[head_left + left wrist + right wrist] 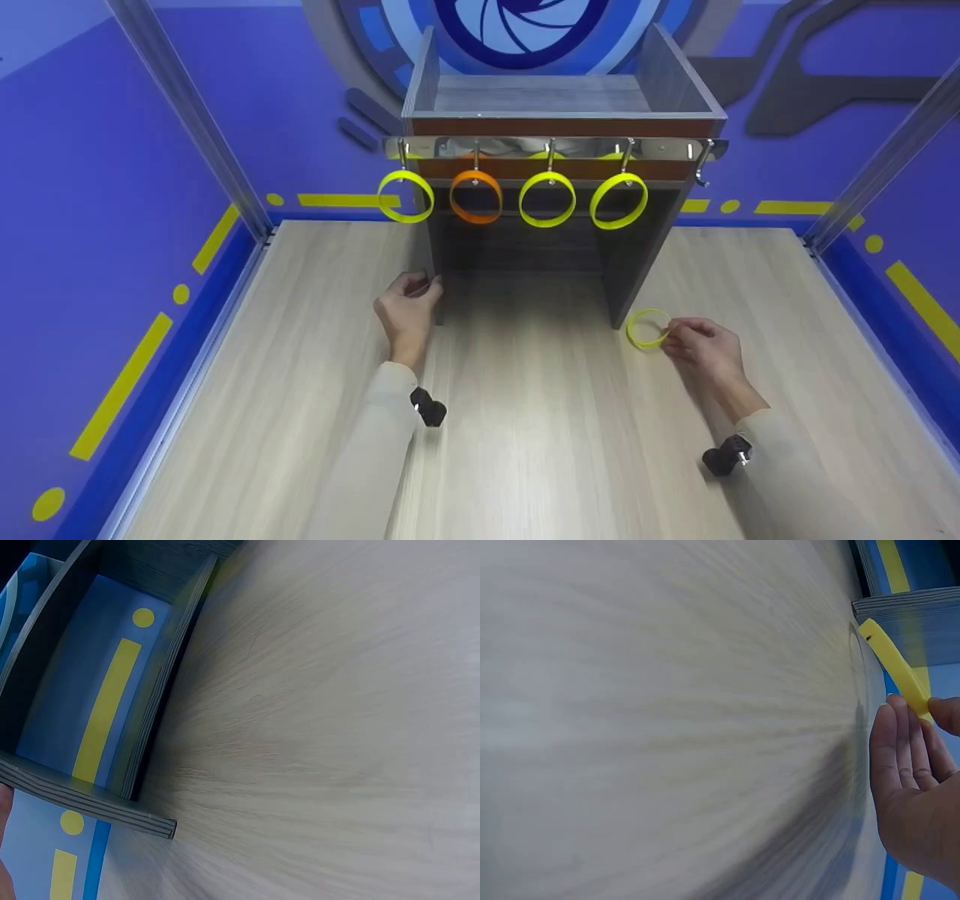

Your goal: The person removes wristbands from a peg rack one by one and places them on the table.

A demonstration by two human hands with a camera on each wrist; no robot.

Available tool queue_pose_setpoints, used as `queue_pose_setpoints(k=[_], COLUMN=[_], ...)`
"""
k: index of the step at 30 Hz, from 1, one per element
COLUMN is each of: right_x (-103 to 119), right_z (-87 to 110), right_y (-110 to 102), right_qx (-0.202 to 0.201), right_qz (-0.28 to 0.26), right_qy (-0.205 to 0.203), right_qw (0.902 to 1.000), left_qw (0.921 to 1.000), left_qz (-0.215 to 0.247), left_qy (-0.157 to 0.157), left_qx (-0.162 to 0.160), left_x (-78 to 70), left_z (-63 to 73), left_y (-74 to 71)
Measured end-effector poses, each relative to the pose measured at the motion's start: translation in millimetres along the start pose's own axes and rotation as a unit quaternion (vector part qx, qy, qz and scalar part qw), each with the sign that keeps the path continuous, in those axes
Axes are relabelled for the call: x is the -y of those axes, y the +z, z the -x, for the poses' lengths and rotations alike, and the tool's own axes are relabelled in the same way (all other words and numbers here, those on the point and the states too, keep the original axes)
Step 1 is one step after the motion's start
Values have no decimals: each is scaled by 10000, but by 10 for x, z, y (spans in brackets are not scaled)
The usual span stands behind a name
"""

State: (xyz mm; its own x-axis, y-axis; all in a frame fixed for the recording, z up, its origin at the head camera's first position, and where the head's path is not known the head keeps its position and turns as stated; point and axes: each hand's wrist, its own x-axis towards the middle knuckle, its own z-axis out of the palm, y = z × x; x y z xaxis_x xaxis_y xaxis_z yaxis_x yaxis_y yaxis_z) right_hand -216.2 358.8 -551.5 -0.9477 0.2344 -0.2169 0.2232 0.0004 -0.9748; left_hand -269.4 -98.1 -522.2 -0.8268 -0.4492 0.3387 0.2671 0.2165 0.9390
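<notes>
My right hand point(705, 349) pinches a thin yellow ring point(634, 335) between thumb and fingers. In the right wrist view the ring point(896, 667) appears edge-on, with my other fingers stretched out below the thumb. The ring is close over the board, beside the right front corner of a grey wooden cabinet. My left hand point(407, 311), fingers loosely curled, is at the outer side of the cabinet's left panel point(90, 801), thumb tip right at its front edge. Above, three yellow rings point(547, 225) and an orange ring point(476, 220) hang from a metal hook rail point(510, 146).
The rail's rightmost hook point(701, 165) carries no ring. An open-topped compartment point(540, 94) forms the cabinet's upper part. Blue printed walls point(135, 225) with metal corner posts point(195, 105) enclose the light wooden board point(525, 450). A small black camera sits on each wrist.
</notes>
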Motion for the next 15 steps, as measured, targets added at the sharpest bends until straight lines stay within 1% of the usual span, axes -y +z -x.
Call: queue_pose_setpoints(k=[4,8,15], right_x=[-52,-63,-88], right_z=[-4,-2,-2], right_y=[-3,-3,-13], right_qx=[36,100,189], right_qz=[118,318,700], right_qy=[-52,-176,-283], right_qw=[9999,9993,9970], left_qw=[10000,10000,9999], left_qz=[-66,1,33], left_qy=[27,16,127], left_qx=[24,5,-39], left_x=[3,8,11], left_z=[2,1,5], left_y=[3,3,5])
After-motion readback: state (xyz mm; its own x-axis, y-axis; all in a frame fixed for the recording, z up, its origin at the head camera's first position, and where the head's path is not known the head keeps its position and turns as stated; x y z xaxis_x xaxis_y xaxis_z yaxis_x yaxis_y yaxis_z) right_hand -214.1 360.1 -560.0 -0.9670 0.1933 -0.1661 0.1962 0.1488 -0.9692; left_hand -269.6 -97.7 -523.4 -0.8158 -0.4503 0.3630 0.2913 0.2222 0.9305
